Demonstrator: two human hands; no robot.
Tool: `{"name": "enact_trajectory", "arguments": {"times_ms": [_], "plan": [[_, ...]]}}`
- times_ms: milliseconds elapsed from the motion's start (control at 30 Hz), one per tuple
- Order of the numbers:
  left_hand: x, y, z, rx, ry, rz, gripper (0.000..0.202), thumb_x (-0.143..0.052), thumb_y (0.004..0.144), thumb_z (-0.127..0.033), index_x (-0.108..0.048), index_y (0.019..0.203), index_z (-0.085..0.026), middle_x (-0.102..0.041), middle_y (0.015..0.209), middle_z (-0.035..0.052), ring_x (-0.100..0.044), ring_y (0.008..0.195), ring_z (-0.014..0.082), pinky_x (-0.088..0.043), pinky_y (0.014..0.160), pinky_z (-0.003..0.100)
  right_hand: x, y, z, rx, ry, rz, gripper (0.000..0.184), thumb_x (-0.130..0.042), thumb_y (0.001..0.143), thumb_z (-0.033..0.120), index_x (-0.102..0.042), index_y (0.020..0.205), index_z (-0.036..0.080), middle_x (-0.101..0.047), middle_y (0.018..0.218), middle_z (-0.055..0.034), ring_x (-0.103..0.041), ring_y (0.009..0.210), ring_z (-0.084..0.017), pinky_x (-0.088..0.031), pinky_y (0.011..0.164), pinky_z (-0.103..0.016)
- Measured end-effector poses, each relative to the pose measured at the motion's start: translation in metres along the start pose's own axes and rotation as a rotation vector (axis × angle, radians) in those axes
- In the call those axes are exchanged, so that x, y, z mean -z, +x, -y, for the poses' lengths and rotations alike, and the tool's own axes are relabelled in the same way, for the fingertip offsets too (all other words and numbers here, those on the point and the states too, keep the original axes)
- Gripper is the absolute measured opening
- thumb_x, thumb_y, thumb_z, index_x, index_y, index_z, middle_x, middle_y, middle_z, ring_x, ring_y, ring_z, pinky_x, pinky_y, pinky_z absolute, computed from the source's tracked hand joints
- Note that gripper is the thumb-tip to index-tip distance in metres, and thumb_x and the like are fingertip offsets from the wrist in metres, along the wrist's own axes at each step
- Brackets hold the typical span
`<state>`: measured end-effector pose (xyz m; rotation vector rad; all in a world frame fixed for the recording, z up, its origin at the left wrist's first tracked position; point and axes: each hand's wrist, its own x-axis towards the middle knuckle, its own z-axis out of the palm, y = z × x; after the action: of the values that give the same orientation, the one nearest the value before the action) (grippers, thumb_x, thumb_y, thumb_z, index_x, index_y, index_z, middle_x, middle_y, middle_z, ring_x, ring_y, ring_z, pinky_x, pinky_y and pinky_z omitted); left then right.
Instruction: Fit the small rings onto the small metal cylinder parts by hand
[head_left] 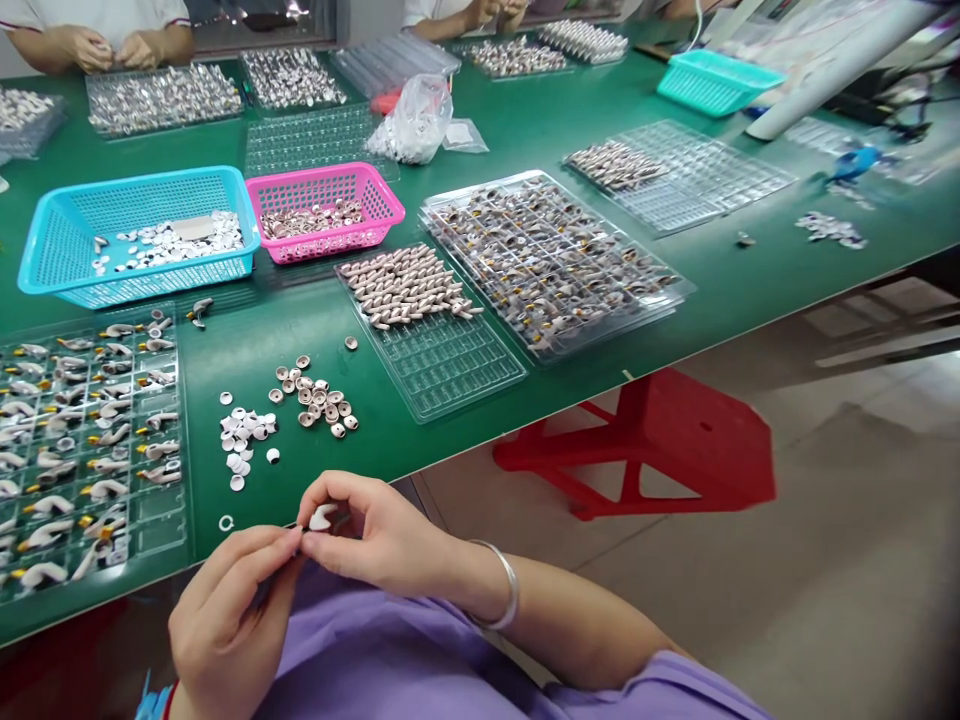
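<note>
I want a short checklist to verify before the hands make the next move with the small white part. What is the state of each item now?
1. White part held in right hand: ok.
2. Left hand fingertips meet the part: ok; a thin tool in them: cannot tell.
3. Loose brown caps on the green table near the hands: ok.
4. Loose white discs beside the caps: ok.
5. Left tray has open cells at its right edge: ok.
6. Part's orientation: cannot tell.
</note>
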<state>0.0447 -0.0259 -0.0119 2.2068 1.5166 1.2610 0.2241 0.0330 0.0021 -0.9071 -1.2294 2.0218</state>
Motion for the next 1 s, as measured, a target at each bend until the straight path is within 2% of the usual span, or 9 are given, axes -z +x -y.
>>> {"name": "enact_trajectory", "arguments": {"times_ms": [200,300,433,533,767,1000], "plan": [[-0.001,0.006,-0.001,-0.008,-0.136,0.033,0.026,-0.069,0.077,0.002,-0.073,0.090,-0.020,-0.076,0.083,0.0010,-0.073,0.071,0.0127,-0.060,0.067,0.019,0.004,0.002,-0.003,-0.155,0.143,0.081,0.044,-0.083,0.066,0.047,-0.059,0.081,0.014,-0.055,0.064,0.0050,-0.051,0.058,-0.008,-0.038,0.057,-0.022],[-0.005,0.009,-0.003,0.129,-0.272,0.019,0.022,-0.072,0.076,-0.003,-0.074,0.088,-0.021,-0.076,0.080,0.0004,-0.072,0.067,0.0130,-0.060,0.060,0.018,0.004,0.000,-0.003,-0.175,0.192,0.049,0.048,-0.085,0.062,0.051,-0.059,0.081,0.015,-0.056,0.064,0.0055,-0.053,0.058,-0.008,-0.044,0.059,-0.023],[-0.009,0.012,-0.006,0.383,-0.445,-0.020,0.015,-0.080,0.071,-0.013,-0.075,0.082,-0.022,-0.075,0.074,0.0003,-0.071,0.062,0.0150,-0.060,0.056,0.020,0.006,0.000,-0.002,-0.186,0.224,0.061,0.047,-0.084,0.065,0.051,-0.061,0.086,0.015,-0.060,0.070,0.0046,-0.057,0.060,-0.008,-0.046,0.062,-0.023],[-0.009,0.014,-0.006,0.473,-0.493,-0.022,0.014,-0.083,0.067,-0.017,-0.076,0.079,-0.021,-0.072,0.070,0.0003,-0.069,0.060,0.0142,-0.057,0.052,0.019,0.008,0.001,-0.005,-0.200,0.258,0.096,0.047,-0.082,0.067,0.051,-0.062,0.088,0.014,-0.062,0.073,0.0039,-0.059,0.060,-0.008,-0.048,0.064,-0.024],[-0.008,0.013,-0.005,0.504,-0.519,0.022,0.015,-0.082,0.068,-0.018,-0.078,0.082,-0.023,-0.067,0.069,0.0003,-0.064,0.058,0.0124,-0.053,0.050,0.018,0.006,0.001,-0.009,-0.212,0.305,0.100,0.043,-0.083,0.067,0.046,-0.063,0.085,0.014,-0.062,0.072,0.0037,-0.059,0.058,-0.008,-0.048,0.062,-0.024],[-0.006,0.010,-0.005,0.417,-0.463,0.055,0.017,-0.079,0.073,-0.015,-0.076,0.087,-0.025,-0.066,0.071,-0.0012,-0.064,0.059,0.0123,-0.053,0.051,0.019,0.006,-0.001,-0.004,-0.216,0.224,0.092,0.040,-0.081,0.068,0.045,-0.062,0.085,0.014,-0.063,0.072,0.0026,-0.057,0.060,-0.008,-0.046,0.062,-0.024]]}}
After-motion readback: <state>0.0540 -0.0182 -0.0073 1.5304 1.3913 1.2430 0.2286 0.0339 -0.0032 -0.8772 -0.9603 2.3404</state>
